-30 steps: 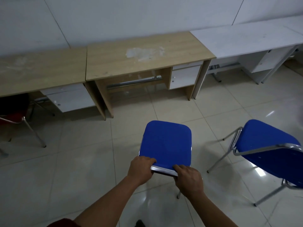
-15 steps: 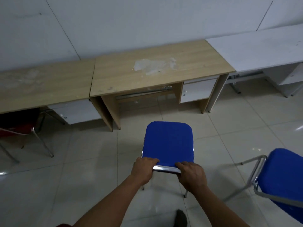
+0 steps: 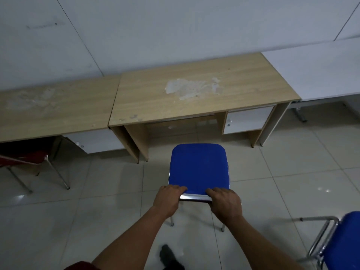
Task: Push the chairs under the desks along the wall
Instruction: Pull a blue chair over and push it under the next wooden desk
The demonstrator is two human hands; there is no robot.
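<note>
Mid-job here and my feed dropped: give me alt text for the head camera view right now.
Both hands, left hand and right hand, grip the metal back rail of a blue chair facing the knee space of the middle wooden desk. A red chair sits partly under the left desk; a second blue chair stands at lower right.

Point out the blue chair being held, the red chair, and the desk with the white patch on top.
blue chair (image 3: 197, 168), head view, middle of the blue seat.
red chair (image 3: 23, 158), head view, red seat under the left desk.
desk with the white patch (image 3: 243, 78), head view, bare wooden top.
</note>
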